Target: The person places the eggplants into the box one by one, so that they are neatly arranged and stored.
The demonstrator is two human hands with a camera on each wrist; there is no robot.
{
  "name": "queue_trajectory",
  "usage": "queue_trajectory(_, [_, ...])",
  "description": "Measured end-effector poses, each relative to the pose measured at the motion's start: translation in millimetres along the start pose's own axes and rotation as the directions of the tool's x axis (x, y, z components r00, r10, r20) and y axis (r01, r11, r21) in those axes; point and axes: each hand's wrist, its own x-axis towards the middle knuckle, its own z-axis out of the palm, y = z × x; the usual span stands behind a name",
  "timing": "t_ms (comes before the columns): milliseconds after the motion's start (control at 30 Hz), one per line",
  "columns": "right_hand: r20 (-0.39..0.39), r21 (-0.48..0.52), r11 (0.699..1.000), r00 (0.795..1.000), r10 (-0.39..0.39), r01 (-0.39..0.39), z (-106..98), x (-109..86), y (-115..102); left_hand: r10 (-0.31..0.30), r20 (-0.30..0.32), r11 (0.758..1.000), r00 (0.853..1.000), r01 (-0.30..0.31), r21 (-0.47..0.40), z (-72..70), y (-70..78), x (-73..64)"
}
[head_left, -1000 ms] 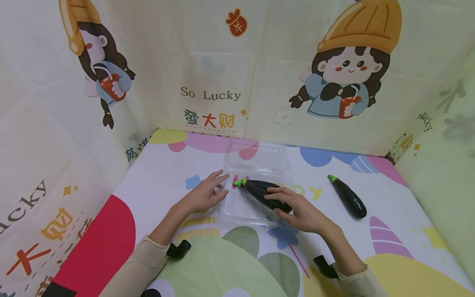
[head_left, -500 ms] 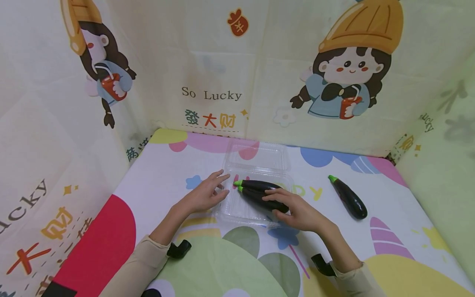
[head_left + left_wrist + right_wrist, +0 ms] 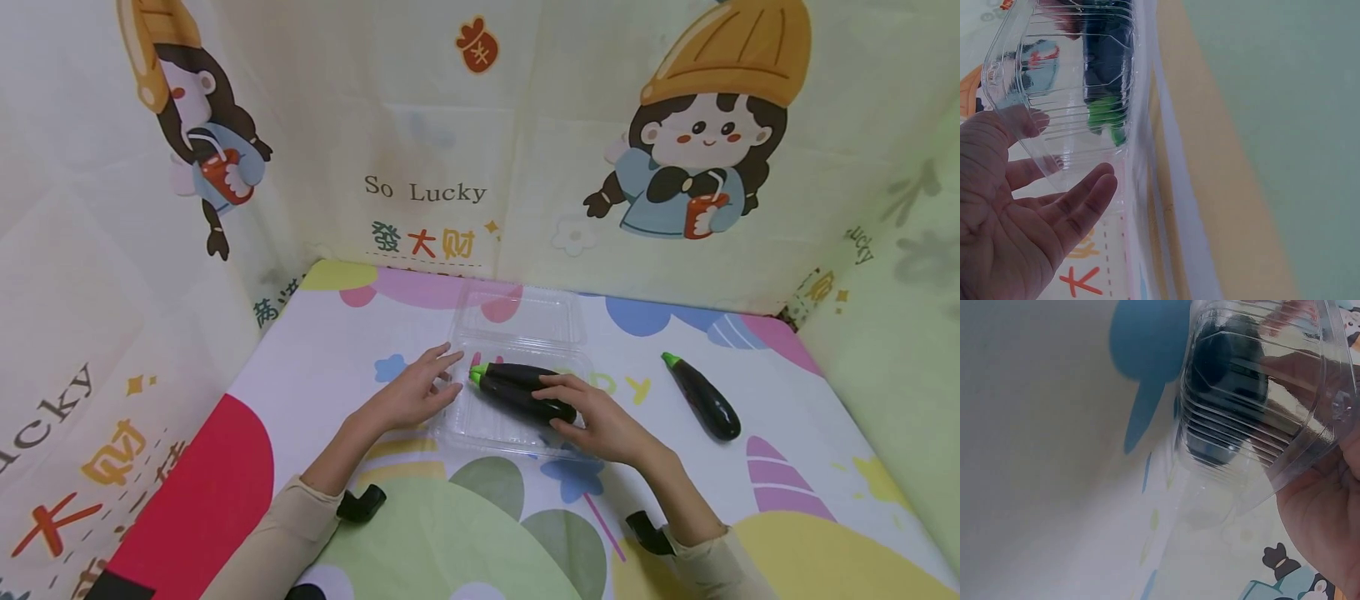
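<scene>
Two dark eggplants with green stems lie side by side in a clear plastic clamshell box, stems pointing left. My right hand holds the near eggplant by its thick end, fingers over the top and thumb on the near side. Behind it, the far eggplant is partly covered by those fingers. At the box's left edge my left hand is spread, fingers loosely extended. In the left wrist view the green stems show through the clear wall. The right wrist view shows a dark eggplant end through the box.
A third eggplant lies on the patterned tablecloth to the right of the box. The box's lid lies folded back towards the rear wall. Printed cloth walls enclose the table at the back and sides.
The near eggplant, earlier tilted across the other one, has come down beside it and shifted left, my right hand moving with it. My left hand has stayed in place.
</scene>
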Motion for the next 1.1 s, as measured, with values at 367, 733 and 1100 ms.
queue_trajectory(367, [-0.043,-0.022,1.000,0.999,0.000,-0.001,0,-2.1,-4,-0.003,0.003,1.000,1.000,0.003,-0.002,-0.2,1.5,0.8])
queue_trajectory(733, [-0.158,-0.078,0.997,0.987,-0.010,-0.003,-3,-15.4,-3,-0.021,0.010,1.000,1.000,0.021,0.003,-1.2,3.6,-0.6])
queue_trajectory(1100, [-0.212,-0.067,0.996,0.977,0.039,-0.054,-6,-31.2,-4,-0.006,0.006,1.000,1.000,0.006,-0.004,0.4,2.7,-1.5])
